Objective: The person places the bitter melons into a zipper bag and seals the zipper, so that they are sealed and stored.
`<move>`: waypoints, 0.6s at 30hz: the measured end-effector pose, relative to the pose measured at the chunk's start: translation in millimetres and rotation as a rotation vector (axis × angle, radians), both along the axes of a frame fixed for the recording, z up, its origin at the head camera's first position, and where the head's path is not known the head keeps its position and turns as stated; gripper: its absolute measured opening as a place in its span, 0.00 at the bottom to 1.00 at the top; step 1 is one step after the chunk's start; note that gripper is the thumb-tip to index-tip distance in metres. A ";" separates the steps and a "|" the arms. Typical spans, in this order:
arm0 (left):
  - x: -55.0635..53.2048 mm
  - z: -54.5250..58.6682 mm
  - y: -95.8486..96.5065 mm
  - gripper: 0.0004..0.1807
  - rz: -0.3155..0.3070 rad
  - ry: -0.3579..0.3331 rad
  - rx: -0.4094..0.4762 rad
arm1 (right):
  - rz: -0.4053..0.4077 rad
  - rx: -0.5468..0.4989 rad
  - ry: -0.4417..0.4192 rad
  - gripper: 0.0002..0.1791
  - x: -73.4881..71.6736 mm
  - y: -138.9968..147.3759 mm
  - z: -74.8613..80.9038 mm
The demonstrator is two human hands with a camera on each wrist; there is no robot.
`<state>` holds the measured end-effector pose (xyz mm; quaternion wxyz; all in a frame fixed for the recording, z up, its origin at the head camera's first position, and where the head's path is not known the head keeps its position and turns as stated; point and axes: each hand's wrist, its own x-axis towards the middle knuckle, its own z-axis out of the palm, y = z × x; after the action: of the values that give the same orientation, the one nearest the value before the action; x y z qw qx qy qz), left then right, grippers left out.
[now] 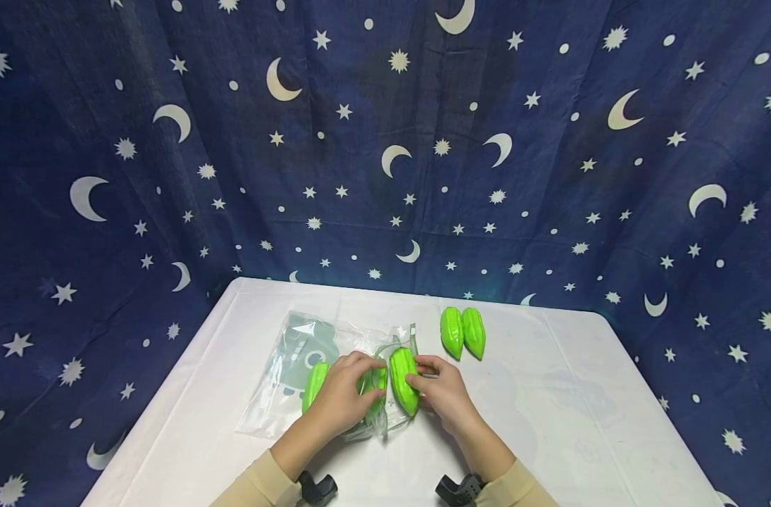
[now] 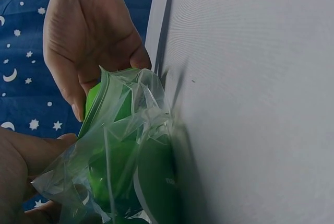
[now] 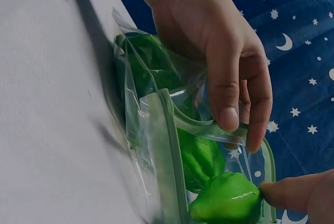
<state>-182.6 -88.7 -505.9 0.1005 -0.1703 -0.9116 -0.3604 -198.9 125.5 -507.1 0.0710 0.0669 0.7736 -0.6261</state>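
A clear zip bag (image 1: 267,394) with a green printed figure lies on the white table, its mouth facing right. Through the plastic show two bright green ridged fruits, a left one (image 1: 315,386) and another (image 1: 379,380) near the mouth. My left hand (image 1: 347,391) pinches the bag near its opening; in the right wrist view its thumb and fingers sit at the green zip strip (image 3: 166,104). My right hand (image 1: 445,391) holds a third green ridged fruit (image 1: 403,380) at the bag's mouth, thumb (image 3: 284,192) against its side. Its lower end is tapered.
Two more green ridged fruits, one (image 1: 451,332) beside the other (image 1: 474,333), lie at the back right of the table (image 1: 550,408). A dark blue curtain (image 1: 360,162) with moons and stars hangs behind. Black bands (image 1: 318,487) circle both wrists.
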 end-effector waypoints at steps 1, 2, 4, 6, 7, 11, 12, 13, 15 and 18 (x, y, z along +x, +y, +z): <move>0.1 -0.1 -0.1 0.23 -0.002 0.000 0.002 | -0.001 -0.006 0.001 0.28 0.3 -0.7 0.0; 0.2 -0.2 -0.2 0.23 -0.002 0.002 0.003 | 0.000 -0.017 0.003 0.28 0.5 -1.4 -0.2; 0.2 -0.5 -0.3 0.23 -0.004 0.003 0.004 | 0.003 -0.041 0.006 0.28 0.8 -2.6 -0.8; 0.0 -0.7 -0.3 0.23 -0.004 0.003 0.005 | 0.007 -0.060 0.010 0.27 1.0 -3.4 -2.3; -0.1 -0.9 -0.3 0.23 -0.004 0.002 0.004 | 0.008 -0.071 0.009 0.27 1.1 -3.7 -3.0; -0.4 -0.9 -0.4 0.23 -0.006 -0.007 0.006 | 0.007 -0.082 0.009 0.27 1.8 -4.4 -5.5; -0.4 -0.8 -0.4 0.23 -0.007 -0.009 0.006 | 0.007 -0.082 0.011 0.27 2.0 -4.5 -6.1; -0.3 -0.7 -0.5 0.23 -0.007 -0.010 0.007 | 0.006 -0.084 0.009 0.27 2.3 -4.7 -6.2; -0.1 -0.1 -0.5 0.23 -0.008 -0.012 0.008 | 0.005 -0.087 0.009 0.27 2.6 -4.9 -6.6; 0.3 0.8 -0.6 0.23 -0.008 -0.006 0.009 | 0.013 -0.086 0.013 0.26 3.4 -4.8 -7.1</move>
<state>-182.3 -89.3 -505.1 0.0972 -0.1723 -0.9095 -0.3655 -195.5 120.7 -514.2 0.0728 0.0549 0.7469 -0.6586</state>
